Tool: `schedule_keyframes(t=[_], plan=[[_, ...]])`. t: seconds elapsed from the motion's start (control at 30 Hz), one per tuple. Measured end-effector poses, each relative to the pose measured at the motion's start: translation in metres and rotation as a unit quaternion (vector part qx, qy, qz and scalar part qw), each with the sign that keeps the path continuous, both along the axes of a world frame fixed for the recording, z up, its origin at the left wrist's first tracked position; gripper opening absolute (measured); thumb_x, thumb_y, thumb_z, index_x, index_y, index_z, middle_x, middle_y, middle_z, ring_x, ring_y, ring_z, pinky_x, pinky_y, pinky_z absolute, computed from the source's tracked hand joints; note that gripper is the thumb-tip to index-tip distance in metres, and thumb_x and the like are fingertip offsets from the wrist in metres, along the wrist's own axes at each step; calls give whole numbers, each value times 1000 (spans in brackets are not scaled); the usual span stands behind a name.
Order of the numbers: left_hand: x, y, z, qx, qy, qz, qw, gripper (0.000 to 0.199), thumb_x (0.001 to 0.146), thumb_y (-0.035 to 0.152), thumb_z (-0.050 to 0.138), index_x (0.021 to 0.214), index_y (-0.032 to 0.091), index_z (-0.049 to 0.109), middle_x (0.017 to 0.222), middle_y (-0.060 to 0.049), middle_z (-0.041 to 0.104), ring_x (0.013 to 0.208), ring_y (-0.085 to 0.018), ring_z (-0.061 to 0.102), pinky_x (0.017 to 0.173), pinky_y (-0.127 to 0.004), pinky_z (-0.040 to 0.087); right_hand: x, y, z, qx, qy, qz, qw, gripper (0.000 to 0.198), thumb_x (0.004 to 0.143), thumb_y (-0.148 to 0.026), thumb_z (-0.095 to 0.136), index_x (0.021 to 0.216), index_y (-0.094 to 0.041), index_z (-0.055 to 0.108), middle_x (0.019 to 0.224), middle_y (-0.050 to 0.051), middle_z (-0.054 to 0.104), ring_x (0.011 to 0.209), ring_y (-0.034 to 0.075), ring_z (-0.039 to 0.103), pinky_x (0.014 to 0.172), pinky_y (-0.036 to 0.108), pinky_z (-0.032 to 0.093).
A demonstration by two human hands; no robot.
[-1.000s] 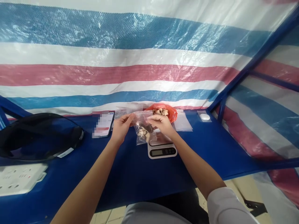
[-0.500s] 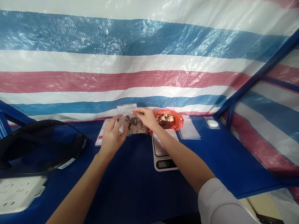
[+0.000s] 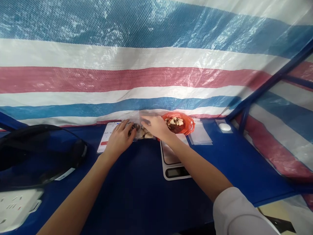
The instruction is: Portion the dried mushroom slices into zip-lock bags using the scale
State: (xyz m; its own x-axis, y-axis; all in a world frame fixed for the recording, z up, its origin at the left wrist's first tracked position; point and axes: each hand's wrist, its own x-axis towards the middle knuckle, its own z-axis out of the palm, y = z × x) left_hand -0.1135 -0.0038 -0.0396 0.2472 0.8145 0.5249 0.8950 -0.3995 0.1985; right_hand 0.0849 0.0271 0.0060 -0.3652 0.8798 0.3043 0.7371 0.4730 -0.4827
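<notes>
A large plastic sheet (image 3: 122,78) in blue, white and red stripes hangs as a backdrop. Below it a dark blue bench (image 3: 149,189) spans the view. At far left is a black band-shaped object (image 3: 79,151), with a white multi-socket power strip (image 3: 17,209) on the near side of it. Right of centre sits a white kitchen scale (image 3: 171,156), partly under the right forearm. Just behind the scale is an open red plastic bag (image 3: 188,124) of pale and dark dried slices.

The person's left hand (image 3: 119,138) is palm down, thumb and fingers apart; the right hand (image 3: 155,126) has its fingers bent down, and whether they pinch anything cannot be told. Clear plastic bagging (image 3: 146,133) with similar slices lies at the back of the bench, left of the scale. It sits between the hands: rightward from the left hand, leftward from the right fingertips. Both hands are about equally near, the left partly covering it. The visible slices stretch left to right, though the bagging's full long axis is hidden.

Flat clear bags (image 3: 201,133) lie right of the red bag. A phone (image 3: 104,138) lies partly behind the left hand. Smallest, a white oval object (image 3: 224,127) rests at far right.
</notes>
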Motion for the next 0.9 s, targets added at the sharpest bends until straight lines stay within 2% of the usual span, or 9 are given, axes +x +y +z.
schedule_keyframes(t=[0.1,0.13,0.23,0.33,0.6,0.77,0.9], plan=[[1,1,0,-15,5,-8,1000,46,100,39,38,124,10,64,139,-22,59,131,-36,56,111,-53,45,6,-18,-12,54,-54,62,995,36,100,-32,54,133,-21,66,141,10,64,129,25,61,106,37,51],[1,2,0,-18,6,-11,1000,45,100,39,38,124,11,64,138,-21,60,131,-36,55,112,-53,45,7,-22,-17,71,-74,79,992,38,102,-32,51,134,-18,65,143,12,62,133,26,58,109,37,49],[2,4,-3,-19,2,-16,1000,44,100,38,37,126,13,62,138,-20,60,133,-35,54,113,-53,44,8,-25,-31,106,-112,110,982,41,104,-31,45,136,-12,63,142,16,62,139,28,52,115,40,44],[2,7,-7,-10,-3,-16,1000,43,100,38,38,127,15,62,137,-18,61,132,-34,55,113,-52,45,8,-21,-38,122,-110,118,979,39,104,-30,47,135,-13,63,140,16,63,140,29,51,116,42,42],[2,13,-5,5,0,-12,1000,42,99,39,40,124,16,64,133,-18,64,128,-35,57,108,-53,47,7,-14,-36,134,-77,132,979,36,102,-30,51,130,-12,66,136,16,66,137,30,54,118,44,41],[16,-3,6,43,-5,0,999,40,99,38,42,120,15,67,130,-19,67,127,-35,59,110,-54,44,18,-30,-28,146,-39,139,979,31,101,-24,52,126,-17,69,137,12,66,137,28,55,118,42,41],[35,-24,8,64,-16,-5,998,37,99,36,45,121,17,68,129,-16,68,127,-33,59,112,-52,43,39,-45,-28,174,-27,141,974,30,101,-22,50,120,-18,72,136,10,67,136,25,56,119,42,41]])
